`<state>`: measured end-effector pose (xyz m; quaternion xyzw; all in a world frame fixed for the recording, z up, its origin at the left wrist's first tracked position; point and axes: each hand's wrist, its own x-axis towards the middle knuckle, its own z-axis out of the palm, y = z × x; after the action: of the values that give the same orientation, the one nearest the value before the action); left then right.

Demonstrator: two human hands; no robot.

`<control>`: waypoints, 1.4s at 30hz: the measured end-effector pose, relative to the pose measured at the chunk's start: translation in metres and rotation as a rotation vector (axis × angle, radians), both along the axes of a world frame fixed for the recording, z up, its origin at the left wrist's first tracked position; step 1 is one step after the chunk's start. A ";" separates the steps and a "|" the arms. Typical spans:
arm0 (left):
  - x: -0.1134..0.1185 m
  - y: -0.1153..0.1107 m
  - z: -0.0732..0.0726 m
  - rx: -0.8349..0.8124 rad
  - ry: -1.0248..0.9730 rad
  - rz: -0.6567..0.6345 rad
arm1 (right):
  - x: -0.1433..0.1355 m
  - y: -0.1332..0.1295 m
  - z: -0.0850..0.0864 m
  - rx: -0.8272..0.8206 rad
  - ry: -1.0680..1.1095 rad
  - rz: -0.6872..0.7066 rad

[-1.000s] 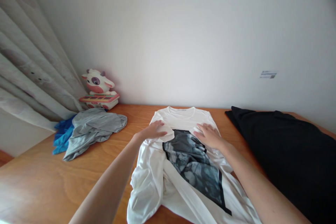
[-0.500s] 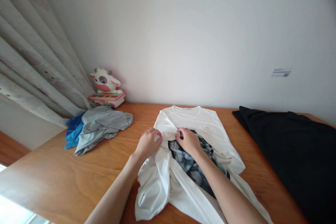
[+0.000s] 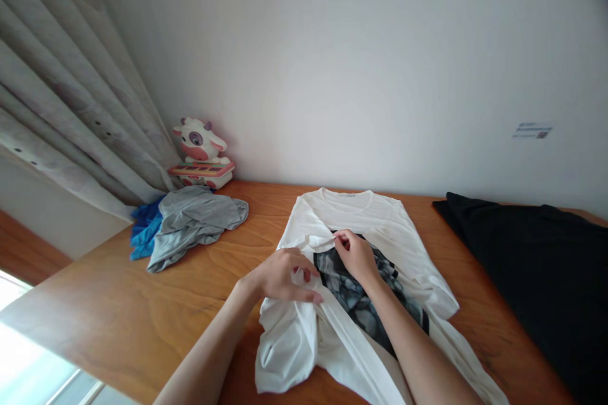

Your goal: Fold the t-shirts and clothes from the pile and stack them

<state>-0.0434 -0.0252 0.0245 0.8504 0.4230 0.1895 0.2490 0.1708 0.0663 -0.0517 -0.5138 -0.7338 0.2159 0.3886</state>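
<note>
A white long-sleeved shirt point(image 3: 380, 218) with a dark grey patterned print lies on the wooden table, neckline toward the wall. Its left side is bunched and folded inward, and a sleeve runs down toward me. My right hand point(image 3: 355, 254) pinches the fabric at the top left of the print, thumb and fingers together. Over the bunched left side is my left hand point(image 3: 289, 273), fingers spread and thumb stretched to the right, close above the cloth. Whether its fingertips touch the shirt is hard to see.
A grey garment point(image 3: 197, 218) and a blue one point(image 3: 145, 228) lie crumpled on the left of the wooden table point(image 3: 190, 310). Behind them stands a cow toy with a keyboard point(image 3: 202, 155), beside the curtain point(image 3: 80, 88). Black cloth point(image 3: 532, 266) covers the right side.
My left hand has let go of the shirt's left edge, opened, and moved toward me and slightly right. My right hand keeps its pinch. The whole view has shifted a little.
</note>
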 end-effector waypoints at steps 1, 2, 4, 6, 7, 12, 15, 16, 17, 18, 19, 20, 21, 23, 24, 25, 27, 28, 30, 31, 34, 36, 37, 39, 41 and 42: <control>-0.001 -0.002 0.003 -0.078 0.001 0.033 | 0.000 0.000 0.000 -0.002 0.004 0.004; -0.002 -0.004 0.005 -0.177 0.002 0.052 | 0.000 0.000 -0.001 -0.004 0.006 0.007; -0.006 -0.008 0.009 -0.433 -0.023 0.015 | 0.001 0.000 -0.001 -0.010 0.010 0.008; -0.010 -0.009 0.011 -0.646 -0.081 -0.065 | 0.001 0.000 -0.001 -0.014 0.013 0.004; -0.010 -0.008 0.010 -0.670 -0.118 -0.066 | 0.001 0.000 -0.001 -0.015 0.014 0.001; -0.006 0.007 -0.017 0.063 -0.064 0.509 | 0.000 0.000 -0.002 -0.019 0.031 -0.002; -0.009 0.018 -0.039 0.314 0.127 0.676 | -0.001 0.000 -0.003 -0.022 0.047 0.001; -0.012 0.021 -0.044 0.325 0.156 0.671 | -0.001 0.001 -0.003 -0.023 0.053 0.001; -0.015 0.023 -0.047 0.328 0.162 0.654 | 0.000 0.001 -0.003 -0.025 0.059 -0.002; -0.018 0.024 -0.048 0.332 0.148 0.635 | 0.000 0.001 -0.003 -0.027 0.066 -0.006; -0.022 0.024 -0.047 0.340 0.116 0.612 | 0.000 0.002 -0.003 -0.029 0.074 -0.012; -0.025 0.024 -0.044 0.347 0.067 0.588 | 0.001 0.002 -0.003 -0.032 0.082 -0.019; -0.027 0.023 -0.040 0.352 0.008 0.563 | 0.001 0.002 -0.003 -0.035 0.091 -0.026; -0.032 0.020 -0.031 0.340 -0.109 0.495 | 0.001 0.002 -0.002 -0.041 0.105 -0.037; -0.034 0.017 -0.025 0.326 -0.153 0.449 | 0.001 0.002 -0.001 -0.043 0.109 -0.041; -0.035 0.015 -0.021 0.304 -0.184 0.398 | 0.001 0.001 0.000 -0.043 0.112 -0.045; -0.037 0.010 -0.014 0.236 -0.200 0.282 | 0.001 0.001 0.001 -0.041 0.111 -0.055; -0.036 0.009 -0.012 0.191 -0.186 0.228 | 0.001 0.000 0.001 -0.039 0.109 -0.060; -0.033 0.008 -0.012 0.123 -0.122 0.186 | 0.001 0.000 0.003 -0.034 0.102 -0.066; -0.032 0.008 -0.014 0.115 -0.081 0.200 | 0.002 -0.001 0.003 -0.030 0.097 -0.067; -0.027 0.012 -0.024 0.197 -0.007 0.300 | 0.002 -0.002 0.004 -0.019 0.077 -0.064; -0.028 0.015 -0.032 0.259 -0.003 0.339 | 0.003 -0.002 0.005 -0.014 0.059 -0.062; -0.029 0.016 -0.035 0.277 0.003 0.356 | 0.003 -0.002 0.005 -0.012 0.051 -0.062; -0.031 0.020 -0.040 0.291 0.026 0.404 | 0.003 -0.003 0.006 -0.002 0.041 -0.071; -0.033 0.026 -0.043 0.292 0.039 0.481 | 0.002 -0.003 0.007 0.011 0.033 -0.096; -0.033 0.031 -0.043 0.286 0.048 0.529 | 0.001 -0.002 0.007 0.017 0.028 -0.112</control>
<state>-0.0762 0.0056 -0.0184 0.7414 0.6045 0.2854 0.0584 0.1722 0.0638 -0.0450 -0.5475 -0.7003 0.1946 0.4147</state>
